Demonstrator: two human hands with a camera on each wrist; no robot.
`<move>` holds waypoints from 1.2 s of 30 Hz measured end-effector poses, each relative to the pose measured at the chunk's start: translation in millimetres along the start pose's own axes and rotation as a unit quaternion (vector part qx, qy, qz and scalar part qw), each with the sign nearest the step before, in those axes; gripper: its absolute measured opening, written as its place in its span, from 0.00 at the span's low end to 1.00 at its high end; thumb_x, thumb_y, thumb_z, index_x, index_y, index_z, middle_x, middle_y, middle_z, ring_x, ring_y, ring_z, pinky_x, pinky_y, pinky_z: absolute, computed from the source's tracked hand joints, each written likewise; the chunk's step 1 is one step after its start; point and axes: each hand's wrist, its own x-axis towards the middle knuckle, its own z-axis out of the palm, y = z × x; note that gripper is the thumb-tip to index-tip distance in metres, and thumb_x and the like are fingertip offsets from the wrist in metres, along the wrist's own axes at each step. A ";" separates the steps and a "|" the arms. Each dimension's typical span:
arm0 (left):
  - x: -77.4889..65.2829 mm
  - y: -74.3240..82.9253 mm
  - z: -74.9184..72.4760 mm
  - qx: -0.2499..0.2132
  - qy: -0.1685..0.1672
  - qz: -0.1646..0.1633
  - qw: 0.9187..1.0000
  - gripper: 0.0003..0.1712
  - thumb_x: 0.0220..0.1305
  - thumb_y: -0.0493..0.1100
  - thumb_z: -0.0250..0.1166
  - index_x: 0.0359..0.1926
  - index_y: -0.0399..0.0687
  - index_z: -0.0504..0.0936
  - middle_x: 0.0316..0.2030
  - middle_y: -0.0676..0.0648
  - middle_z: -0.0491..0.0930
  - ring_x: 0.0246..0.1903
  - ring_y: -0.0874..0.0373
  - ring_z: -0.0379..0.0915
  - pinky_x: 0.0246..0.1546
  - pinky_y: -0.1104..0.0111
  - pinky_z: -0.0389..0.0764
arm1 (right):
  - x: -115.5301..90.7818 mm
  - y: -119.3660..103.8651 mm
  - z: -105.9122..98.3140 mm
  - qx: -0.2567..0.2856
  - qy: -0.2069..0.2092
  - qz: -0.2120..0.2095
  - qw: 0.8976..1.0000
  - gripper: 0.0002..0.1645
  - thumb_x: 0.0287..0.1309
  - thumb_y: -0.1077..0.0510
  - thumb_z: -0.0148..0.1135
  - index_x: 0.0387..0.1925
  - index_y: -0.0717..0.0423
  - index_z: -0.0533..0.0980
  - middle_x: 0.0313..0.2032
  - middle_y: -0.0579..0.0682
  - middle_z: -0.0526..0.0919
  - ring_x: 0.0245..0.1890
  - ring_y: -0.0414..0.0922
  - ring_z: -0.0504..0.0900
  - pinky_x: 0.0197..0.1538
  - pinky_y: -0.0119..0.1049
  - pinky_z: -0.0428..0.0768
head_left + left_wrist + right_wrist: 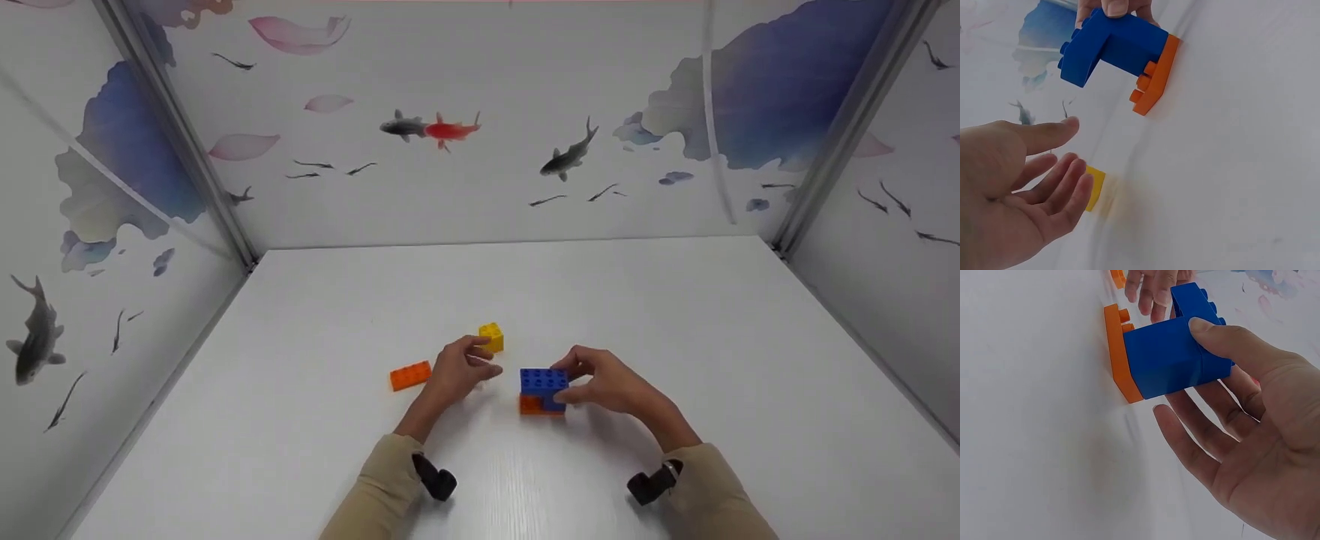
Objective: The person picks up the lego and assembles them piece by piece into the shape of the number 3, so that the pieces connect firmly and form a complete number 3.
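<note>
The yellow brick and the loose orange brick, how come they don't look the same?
The yellow brick is short and chunky, while the loose orange brick is longer and looks flatter. The loose orange brick has more studs than the yellow brick. The yellow brick is by the left hand's fingers; the loose orange brick lies to that hand's left. Both sit studs-up on the white table.

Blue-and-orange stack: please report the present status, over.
Right hand grips blue-and-orange stack. Left hand holds nothing, near yellow brick. Nothing visible between left hand and stack.
</note>
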 end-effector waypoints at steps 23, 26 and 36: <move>45.3 1.7 12.2 -0.017 0.104 -0.069 0.992 0.44 0.62 0.37 0.71 0.75 0.44 0.59 0.67 0.40 0.70 0.66 0.45 0.68 0.68 0.56 0.73 | -2.0 -2.1 2.5 0.001 0.006 0.026 1.000 0.21 0.51 0.53 0.76 0.47 0.48 0.79 0.50 0.48 0.83 0.53 0.48 0.78 0.62 0.49 0.79; 48.4 1.7 15.7 -0.017 0.104 -0.072 0.992 0.43 0.62 0.35 0.70 0.74 0.43 0.60 0.65 0.39 0.72 0.64 0.45 0.70 0.68 0.57 0.73 | -1.9 -2.0 1.9 0.002 0.005 0.028 1.000 0.21 0.52 0.54 0.76 0.47 0.48 0.78 0.50 0.48 0.83 0.53 0.47 0.78 0.62 0.49 0.79; 51.2 2.2 23.0 -0.008 0.136 -0.075 0.988 0.33 0.63 0.34 0.68 0.67 0.41 0.68 0.61 0.37 0.76 0.60 0.47 0.74 0.68 0.58 0.73 | -1.5 1.3 -0.1 0.009 -0.006 -0.002 1.000 0.22 0.52 0.53 0.76 0.48 0.49 0.79 0.50 0.49 0.83 0.52 0.47 0.78 0.63 0.48 0.79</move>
